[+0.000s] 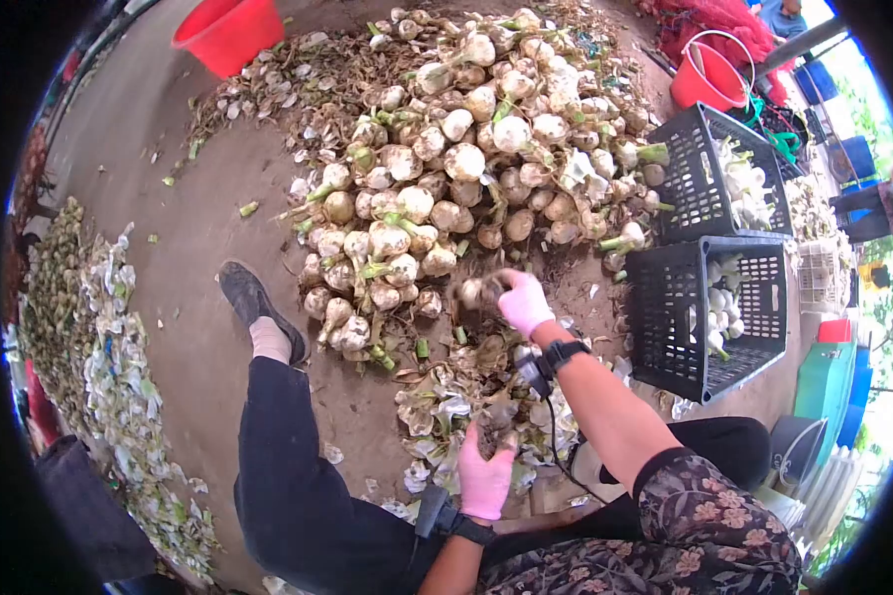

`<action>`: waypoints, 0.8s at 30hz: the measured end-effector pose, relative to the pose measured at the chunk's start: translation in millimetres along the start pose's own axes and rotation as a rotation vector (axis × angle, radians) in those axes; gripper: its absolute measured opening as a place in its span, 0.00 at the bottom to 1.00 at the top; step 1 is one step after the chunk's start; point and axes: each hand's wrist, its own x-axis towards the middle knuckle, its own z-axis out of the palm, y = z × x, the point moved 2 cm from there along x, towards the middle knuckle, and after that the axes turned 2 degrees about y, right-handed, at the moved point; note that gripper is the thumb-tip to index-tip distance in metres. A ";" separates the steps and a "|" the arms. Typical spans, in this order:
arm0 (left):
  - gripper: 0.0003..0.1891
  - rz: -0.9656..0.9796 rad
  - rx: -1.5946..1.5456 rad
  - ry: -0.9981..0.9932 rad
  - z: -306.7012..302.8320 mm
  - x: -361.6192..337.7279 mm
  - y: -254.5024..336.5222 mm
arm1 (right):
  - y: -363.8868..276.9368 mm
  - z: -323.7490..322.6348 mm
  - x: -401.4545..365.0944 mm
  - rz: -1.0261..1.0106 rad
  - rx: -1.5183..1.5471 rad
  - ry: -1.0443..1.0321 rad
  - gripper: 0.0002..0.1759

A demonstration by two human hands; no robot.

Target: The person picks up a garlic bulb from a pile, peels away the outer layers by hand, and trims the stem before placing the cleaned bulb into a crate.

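Both hands wear pink gloves with bare-looking fingertips. My right hand [522, 299] reaches to the near edge of a big heap of garlic bulbs [464, 162], its fingers closed around a bulb [473, 292] that is smeared by motion. Lower down, my left hand [486, 474] is held over loose peeled skins [445, 402], its thumb and fingers curled near something brownish that I cannot make out. Cleaner white bulbs [724, 305] lie in the near black crate [665, 312] to the right, and more [746, 188] in the black crate behind it [680, 178].
A red bucket [230, 38] stands at the top left, another [709, 79] at the upper right beside red netting [665, 25]. Skins and bulbs form a long strip [129, 377] on the left. My shoe [258, 302] rests left of the heap. Another person [868, 203] is at the far right.
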 end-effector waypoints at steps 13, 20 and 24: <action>0.32 0.441 0.043 0.202 -16.3 -2.0 12.6 | -84.1 -70.4 -168.8 -0.209 0.332 -0.525 0.17; 0.30 0.571 0.015 0.193 -10.5 -22.6 29.0 | -89.5 -53.3 -219.6 -0.025 1.038 -0.252 0.27; 0.30 0.571 -0.050 0.183 -13.2 -30.8 41.1 | -96.2 -50.0 -227.6 -0.068 0.778 -0.033 0.17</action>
